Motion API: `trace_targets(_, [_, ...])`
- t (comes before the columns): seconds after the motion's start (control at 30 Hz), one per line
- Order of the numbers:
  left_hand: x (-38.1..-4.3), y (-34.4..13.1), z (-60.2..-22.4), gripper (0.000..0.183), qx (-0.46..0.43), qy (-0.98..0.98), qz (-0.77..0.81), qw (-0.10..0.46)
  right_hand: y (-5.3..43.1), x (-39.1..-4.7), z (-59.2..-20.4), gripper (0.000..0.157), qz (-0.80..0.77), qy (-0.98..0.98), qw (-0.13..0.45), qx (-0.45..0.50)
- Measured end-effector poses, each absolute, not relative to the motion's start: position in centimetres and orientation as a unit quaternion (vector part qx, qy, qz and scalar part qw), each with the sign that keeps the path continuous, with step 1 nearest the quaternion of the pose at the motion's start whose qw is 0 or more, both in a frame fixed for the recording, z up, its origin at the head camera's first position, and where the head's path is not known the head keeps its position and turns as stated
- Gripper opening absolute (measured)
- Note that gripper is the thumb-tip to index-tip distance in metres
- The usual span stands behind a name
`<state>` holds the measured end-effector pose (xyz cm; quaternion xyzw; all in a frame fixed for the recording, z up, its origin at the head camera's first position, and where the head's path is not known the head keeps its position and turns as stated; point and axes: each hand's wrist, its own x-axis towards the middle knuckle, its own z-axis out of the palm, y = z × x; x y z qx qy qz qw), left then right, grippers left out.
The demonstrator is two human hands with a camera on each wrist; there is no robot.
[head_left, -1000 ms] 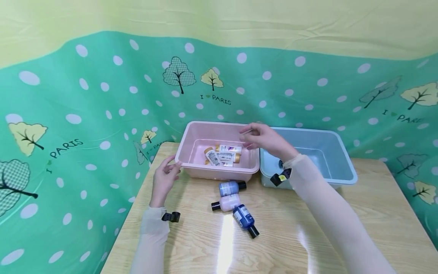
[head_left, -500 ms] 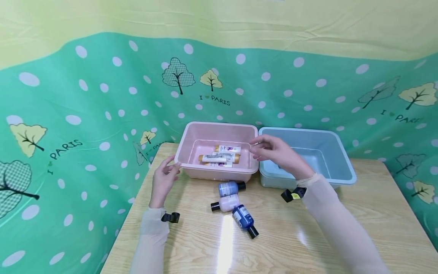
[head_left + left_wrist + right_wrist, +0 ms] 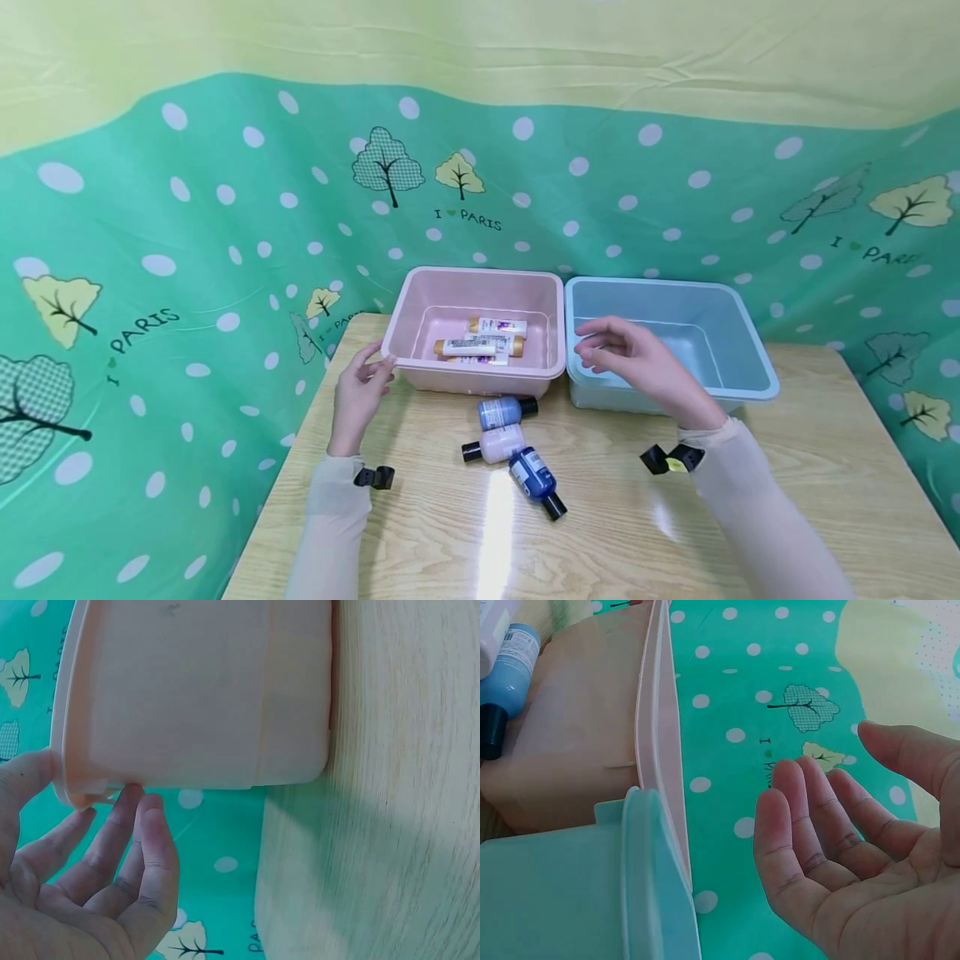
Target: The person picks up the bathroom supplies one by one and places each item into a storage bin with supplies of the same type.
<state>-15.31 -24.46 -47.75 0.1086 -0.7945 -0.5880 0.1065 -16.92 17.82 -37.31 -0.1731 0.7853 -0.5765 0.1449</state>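
Note:
At the front left corner of the pink bin (image 3: pixel 480 380), my left hand (image 3: pixel 360 400) grips the rim; in the left wrist view the thumb is on the rim (image 3: pixel 61 712) and fingertips touch beneath it. Inside the bin lie several white tubes (image 3: pixel 468 347) with gold caps, heaped together. My right hand (image 3: pixel 637 358) hovers over the front left part of the blue bin (image 3: pixel 738 395), fingers loosely bent and holding nothing. In the right wrist view its palm (image 3: pixel 870 892) shows bare.
In front of the pink bin, three bottles with black caps lie on the wooden table (image 3: pixel 600 533): a light blue bottle (image 3: pixel 501 412), a pink bottle (image 3: pixel 502 444) and a dark blue bottle (image 3: pixel 533 473). A green patterned cloth (image 3: pixel 262 167) hangs behind the bins.
A tube has landed on the heap in the pink bin. My right hand has moved right and towards me, from above the pink bin to above the blue one. The left hand stays put.

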Motion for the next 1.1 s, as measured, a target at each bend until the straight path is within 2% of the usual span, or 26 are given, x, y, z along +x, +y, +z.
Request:
trace_targets(0.6, [-14.9,-24.0,-48.0,0.05,0.095,-0.808,-0.567,0.131,21.7,-14.0,-39.4,0.036,-0.573,0.8,0.083,-0.158])
trace_targets(1.1, [-13.9,-22.9,-48.2,0.045,0.14,-0.817,-0.512,0.224,24.7,-12.4,-40.2,0.039,-0.546,0.829,0.038,-0.116])
